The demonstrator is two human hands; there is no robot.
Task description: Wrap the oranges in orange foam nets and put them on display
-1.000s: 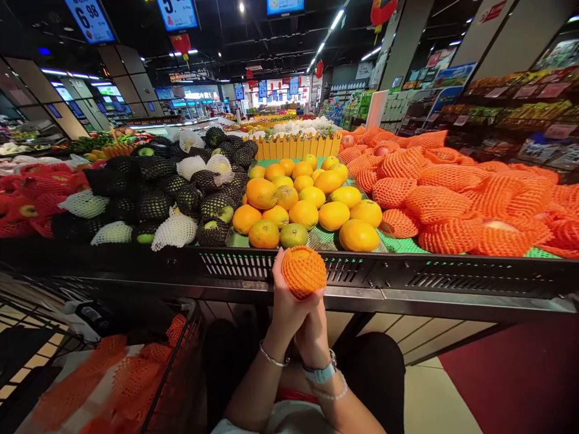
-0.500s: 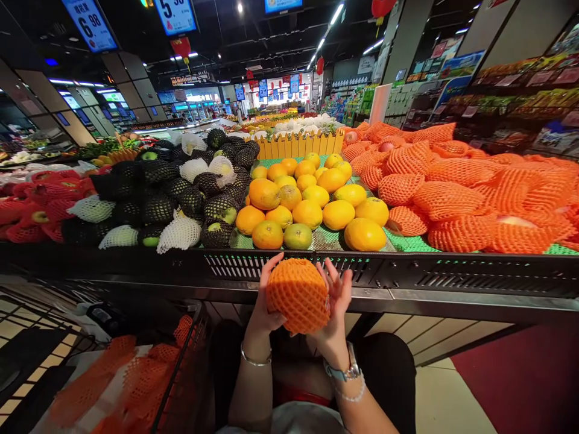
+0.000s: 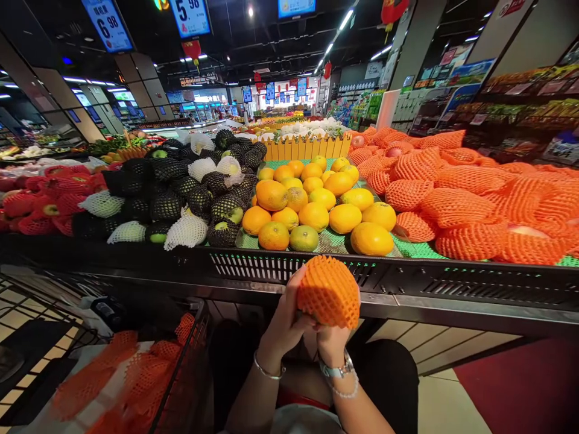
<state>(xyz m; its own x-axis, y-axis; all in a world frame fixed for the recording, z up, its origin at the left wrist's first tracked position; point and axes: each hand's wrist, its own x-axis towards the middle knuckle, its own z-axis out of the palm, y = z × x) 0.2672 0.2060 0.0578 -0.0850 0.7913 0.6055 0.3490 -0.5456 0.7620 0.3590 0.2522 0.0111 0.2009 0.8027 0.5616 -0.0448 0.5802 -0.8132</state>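
I hold a round fruit wrapped in an orange foam net (image 3: 329,290) in front of my chest, just below the black front rail of the display stand (image 3: 452,283). My left hand (image 3: 284,322) grips its left underside with bent fingers. Beneath it, my right hand (image 3: 331,342) cups the fruit from below, mostly hidden by the net. Both wrists carry bracelets, the right one also a watch. Bare oranges (image 3: 316,202) are piled on green matting straight ahead.
Net-wrapped orange fruit (image 3: 456,193) fills the stand's right side, fruit in black and white nets (image 3: 181,193) the left, red-netted fruit (image 3: 40,202) farther left. A shopping cart (image 3: 178,361) holding loose orange nets (image 3: 122,374) stands at my lower left. Price signs hang overhead.
The netted fruit was turned between my hands: the right hand's fingers had spread open beside it, and now close underneath again. The fruit has shifted slightly right.
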